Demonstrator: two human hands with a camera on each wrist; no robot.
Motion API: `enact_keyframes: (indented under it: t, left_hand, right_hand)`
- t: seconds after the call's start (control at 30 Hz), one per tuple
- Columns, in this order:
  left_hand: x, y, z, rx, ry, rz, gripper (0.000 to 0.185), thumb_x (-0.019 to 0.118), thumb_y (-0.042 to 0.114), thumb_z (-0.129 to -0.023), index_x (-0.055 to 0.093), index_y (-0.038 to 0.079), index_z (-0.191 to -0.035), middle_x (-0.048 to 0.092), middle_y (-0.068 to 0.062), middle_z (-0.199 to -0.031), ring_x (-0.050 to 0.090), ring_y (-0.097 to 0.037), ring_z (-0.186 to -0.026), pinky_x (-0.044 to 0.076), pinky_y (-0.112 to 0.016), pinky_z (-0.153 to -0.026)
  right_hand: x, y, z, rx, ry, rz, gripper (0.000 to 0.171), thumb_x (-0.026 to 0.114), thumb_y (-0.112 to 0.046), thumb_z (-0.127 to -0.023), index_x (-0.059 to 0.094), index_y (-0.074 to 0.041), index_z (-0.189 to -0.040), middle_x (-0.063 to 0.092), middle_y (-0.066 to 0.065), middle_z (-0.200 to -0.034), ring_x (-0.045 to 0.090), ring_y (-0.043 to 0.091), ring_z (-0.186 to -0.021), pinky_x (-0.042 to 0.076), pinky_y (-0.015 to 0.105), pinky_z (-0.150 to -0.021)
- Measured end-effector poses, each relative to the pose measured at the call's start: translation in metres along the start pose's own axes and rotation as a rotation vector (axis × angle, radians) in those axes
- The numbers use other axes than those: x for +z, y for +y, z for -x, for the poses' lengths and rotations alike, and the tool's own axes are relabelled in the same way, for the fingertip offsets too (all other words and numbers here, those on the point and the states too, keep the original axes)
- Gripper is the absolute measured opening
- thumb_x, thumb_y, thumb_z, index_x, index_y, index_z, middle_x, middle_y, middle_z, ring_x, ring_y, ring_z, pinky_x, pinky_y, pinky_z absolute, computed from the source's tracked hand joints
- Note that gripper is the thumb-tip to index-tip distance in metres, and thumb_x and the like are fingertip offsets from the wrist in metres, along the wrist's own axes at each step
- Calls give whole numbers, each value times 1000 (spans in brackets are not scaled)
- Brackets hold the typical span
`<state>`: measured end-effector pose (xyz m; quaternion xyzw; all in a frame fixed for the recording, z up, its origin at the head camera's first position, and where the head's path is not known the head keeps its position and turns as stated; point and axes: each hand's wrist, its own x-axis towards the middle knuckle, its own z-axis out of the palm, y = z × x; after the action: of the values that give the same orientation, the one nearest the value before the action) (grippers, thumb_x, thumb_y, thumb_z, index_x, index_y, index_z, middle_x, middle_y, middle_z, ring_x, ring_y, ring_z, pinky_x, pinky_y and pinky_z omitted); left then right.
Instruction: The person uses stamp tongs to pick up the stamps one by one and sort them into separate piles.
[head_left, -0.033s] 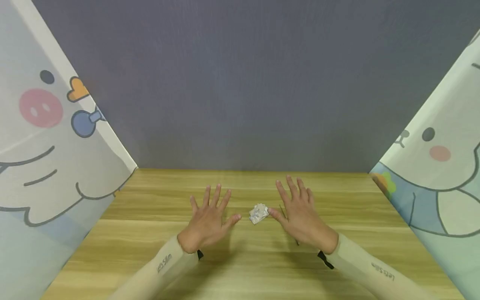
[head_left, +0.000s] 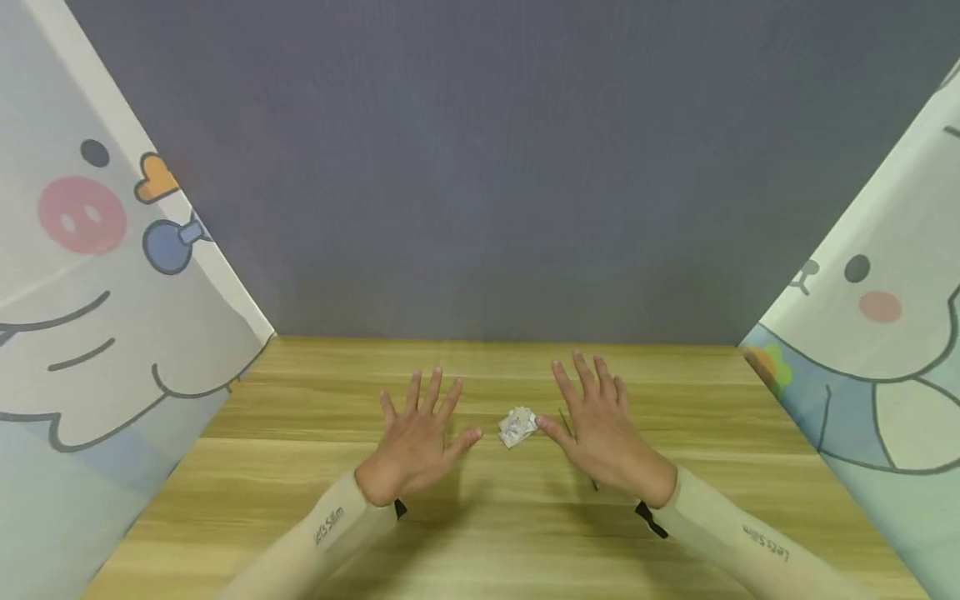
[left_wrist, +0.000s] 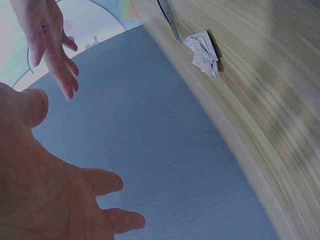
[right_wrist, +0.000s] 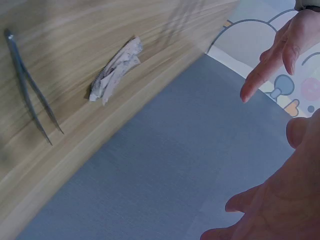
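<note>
A small crumpled white packet (head_left: pixel 517 427) lies on the wooden table (head_left: pixel 480 525) between my two hands. My left hand (head_left: pixel 423 429) hovers palm down just left of it, fingers spread and holding nothing. My right hand (head_left: pixel 596 421) hovers the same way on the other side, its thumb tip close to the packet. Thin metal tweezers (right_wrist: pixel 30 92) lie on the table beneath the right hand, mostly hidden in the head view. The left wrist view shows the packet (left_wrist: pixel 204 52) and one end of the tweezers (left_wrist: pixel 168 20). The right wrist view shows the packet (right_wrist: pixel 115 70).
A grey-blue backdrop (head_left: pixel 480 167) closes the far edge of the table. Cartoon-printed curtains stand at the left (head_left: pixel 90 317) and right (head_left: pixel 885 333) sides. Bare wood lies in front of the hands and along both sides.
</note>
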<state>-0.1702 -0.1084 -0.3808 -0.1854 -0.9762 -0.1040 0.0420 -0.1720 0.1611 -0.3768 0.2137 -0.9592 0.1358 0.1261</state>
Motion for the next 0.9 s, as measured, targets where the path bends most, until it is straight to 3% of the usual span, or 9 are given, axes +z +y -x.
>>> enact_keyframes:
  t: [0.2, 0.6, 0.73, 0.9]
  left_hand:
    - [0, 3, -2, -3, -5, -4, 76, 32, 65, -93, 18, 20, -152, 4, -12, -154, -5, -39, -139, -3, -73, -97]
    - [6, 5, -9, 27, -33, -31, 74, 27, 65, -94, 20, 20, -152, 5, -12, -155, 1, -40, -139, -2, -72, -98]
    - [11, 4, -14, 37, -33, -21, 73, 30, 63, -95, 23, 18, -151, 8, -14, -155, 3, -41, -139, 0, -71, -99]
    - [17, 3, -20, 61, -59, -40, 71, 36, 58, -96, 28, 12, -150, 15, -17, -154, 5, -40, -140, 7, -68, -102]
  right_hand:
    - [-2, 5, 3, 3, -12, -8, 76, 42, -53, -96, 17, -8, -152, 3, 23, -154, -6, 46, -137, 5, 68, -101]
    - [7, 23, 14, 18, -34, -61, 73, 48, -47, -96, 23, -4, -150, 7, 24, -153, -3, 46, -137, 6, 68, -100]
    - [13, 29, 16, 24, -29, -34, 73, 52, -46, -95, 27, -2, -148, 13, 27, -151, 5, 48, -136, 11, 68, -99]
    - [20, 35, 18, 42, -47, 1, 74, 66, -38, -88, 35, 3, -142, 32, 29, -139, 29, 49, -124, 25, 64, -96]
